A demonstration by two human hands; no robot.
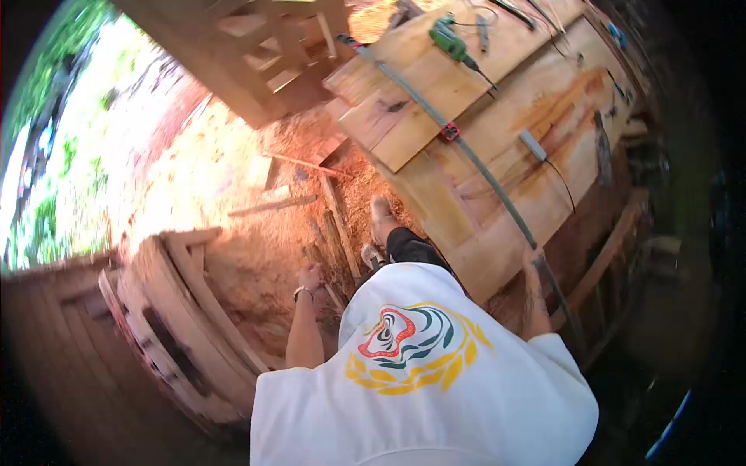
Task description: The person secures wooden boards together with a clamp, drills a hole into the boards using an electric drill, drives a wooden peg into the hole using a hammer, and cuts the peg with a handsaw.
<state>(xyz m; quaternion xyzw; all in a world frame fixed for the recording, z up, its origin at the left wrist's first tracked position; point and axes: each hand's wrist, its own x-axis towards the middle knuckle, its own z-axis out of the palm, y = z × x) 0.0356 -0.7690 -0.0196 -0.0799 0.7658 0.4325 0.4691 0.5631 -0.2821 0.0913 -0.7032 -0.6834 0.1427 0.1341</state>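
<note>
Right hand [533, 258]: we are gripping a long grey-green metal bar [496, 194].
Bar: crossing pale-brown wooden boards [420, 186]; we are seemingly steadying it.
Left hand [311, 276]: hanging low, grip unclear.
Next move: probably calling for firm hold.

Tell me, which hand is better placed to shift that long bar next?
Probably the right hand: it is at the bar, seemingly touching it. The left hand is out on the body's other side, above the dirt floor and well away from the bar.
</note>
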